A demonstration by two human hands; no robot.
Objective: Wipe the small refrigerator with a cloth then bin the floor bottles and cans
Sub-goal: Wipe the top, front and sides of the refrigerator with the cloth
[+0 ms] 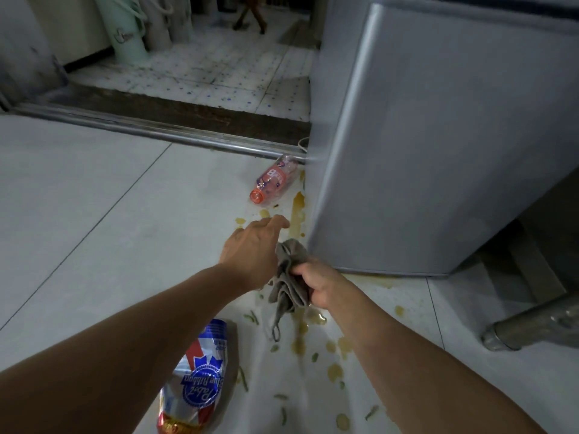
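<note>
The small grey refrigerator (438, 136) stands on the tiled floor at the right. My right hand (316, 285) grips a bunched grey cloth (289, 283) just in front of the fridge's lower left corner. My left hand (253, 249) is stretched out beside the cloth, fingers apart, holding nothing, pointing toward a pink-labelled plastic bottle (274, 182) that lies on its side by the fridge's left edge. A crushed blue, white and red beer can (195, 383) lies on the floor under my left forearm.
Yellow-brown spill stains (297, 211) and green scraps (252, 317) dot the floor around the fridge base. A metal door track (150, 126) crosses the floor behind the bottle. A metal leg (529, 327) lies at the right. A pale green container (125, 29) stands beyond the threshold.
</note>
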